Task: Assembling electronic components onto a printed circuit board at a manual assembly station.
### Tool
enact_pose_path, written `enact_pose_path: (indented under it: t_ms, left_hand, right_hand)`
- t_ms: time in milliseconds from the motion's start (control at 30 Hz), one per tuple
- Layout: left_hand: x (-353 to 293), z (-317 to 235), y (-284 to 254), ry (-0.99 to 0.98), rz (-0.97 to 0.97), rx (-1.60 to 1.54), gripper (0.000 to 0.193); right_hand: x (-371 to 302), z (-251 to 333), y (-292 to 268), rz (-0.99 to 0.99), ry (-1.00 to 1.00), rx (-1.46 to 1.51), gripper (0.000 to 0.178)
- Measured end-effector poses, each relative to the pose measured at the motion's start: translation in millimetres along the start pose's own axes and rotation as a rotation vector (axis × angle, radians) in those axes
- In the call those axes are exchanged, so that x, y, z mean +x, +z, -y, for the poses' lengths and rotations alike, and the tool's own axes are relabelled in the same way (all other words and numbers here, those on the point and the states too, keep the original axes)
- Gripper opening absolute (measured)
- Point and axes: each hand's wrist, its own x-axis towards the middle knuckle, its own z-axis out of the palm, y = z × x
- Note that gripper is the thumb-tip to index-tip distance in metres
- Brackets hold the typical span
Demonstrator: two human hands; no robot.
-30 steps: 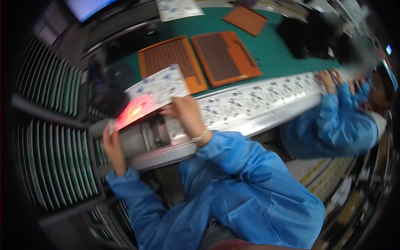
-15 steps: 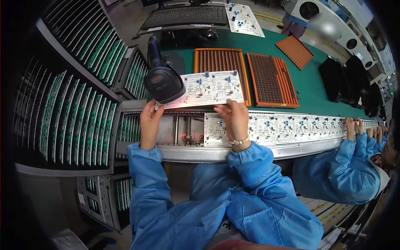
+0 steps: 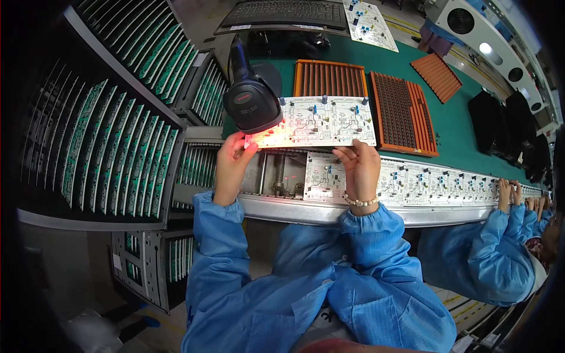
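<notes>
A white circuit board (image 3: 321,126) with blue and dark components is held up between my two hands. My left hand (image 3: 231,167) pinches its near left corner, thumb in front. At the near right corner, my right hand (image 3: 360,167), with a bead bracelet at the wrist, grips the edge between thumb and fingers. Over the board's left end stands a black barcode scanner (image 3: 252,105) on a stand, and its red light glows on the board and my left fingertips. Just below, a row of similar circuit boards (image 3: 416,187) lies along the metal rail (image 3: 282,212).
Racks of green-faced boards (image 3: 118,150) stand at the left. Orange-brown slotted trays (image 3: 406,115) lie on the green table (image 3: 450,132), with black bags (image 3: 497,123) at the right. A keyboard (image 3: 285,15) and another white board (image 3: 369,25) are at the back. A co-worker's hands (image 3: 507,191) work farther along the rail.
The whole scene has shifted rightward in view. The board sits flatter under the scanner, and the red light on its left end is much brighter. Both hands keep their hold.
</notes>
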Motion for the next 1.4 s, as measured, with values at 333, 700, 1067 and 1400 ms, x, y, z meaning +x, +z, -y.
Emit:
enact_pose_path:
  t_ms: [333, 700, 1067, 1400]
  left_hand:
    - [-18.7, -17.2, 10.4, -0.010, 0.028, -0.016, 0.038]
    - [-26.0, -23.1, -1.1, -0.009, -0.067, -0.067, 0.040]
    - [-37.1, -28.4, -5.4, 0.014, -0.069, -0.050, 0.041]
    - [-34.2, -8.6, -25.1, 0.007, -0.094, -0.029, 0.035]
  right_hand:
    - [-6.5, 8.8, -6.5, 0.018, -0.023, -0.023, 0.015]
    - [-8.3, -3.6, 7.4, 0.094, 0.056, -0.023, 0.016]
    - [-17.2, -1.1, 11.4, 0.101, 0.058, 0.016, 0.017]
    - [-22.5, -10.7, 5.2, 0.186, 0.127, -0.010, 0.020]
